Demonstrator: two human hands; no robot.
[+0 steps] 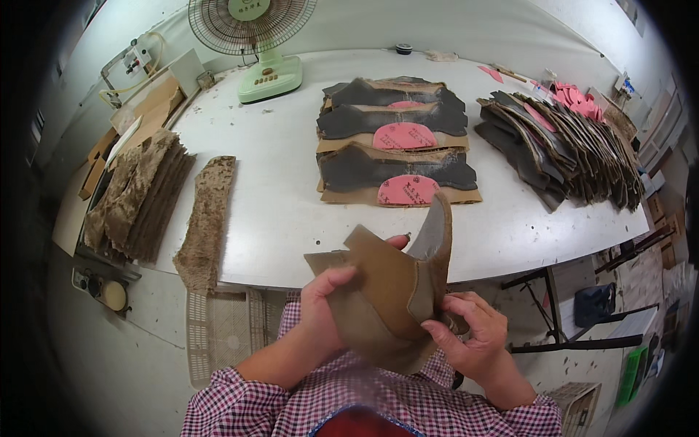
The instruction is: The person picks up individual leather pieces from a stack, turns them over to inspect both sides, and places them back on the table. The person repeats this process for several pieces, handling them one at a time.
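The left hand (pixel 325 302) gripped a folded, curved boot-upper-like piece of tan-brown, leather-like material (pixel 382 291) by its left side, thumb on top; the right hand (pixel 475 329) pinched its right edge between thumb and fingers. The piece was held in front of the near edge of the smooth white tabletop (pixel 277 175). On that surface lay a shaggy brown fur strip (pixel 206 222), overlapping dark-grey wavy-edged pieces (pixel 357 171) with pink half-oval patches (pixel 405 191), and a fanned grey-brown stack (pixel 564 149).

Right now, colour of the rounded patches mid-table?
Rounded patches: pink with dark print, clearest in the head view.
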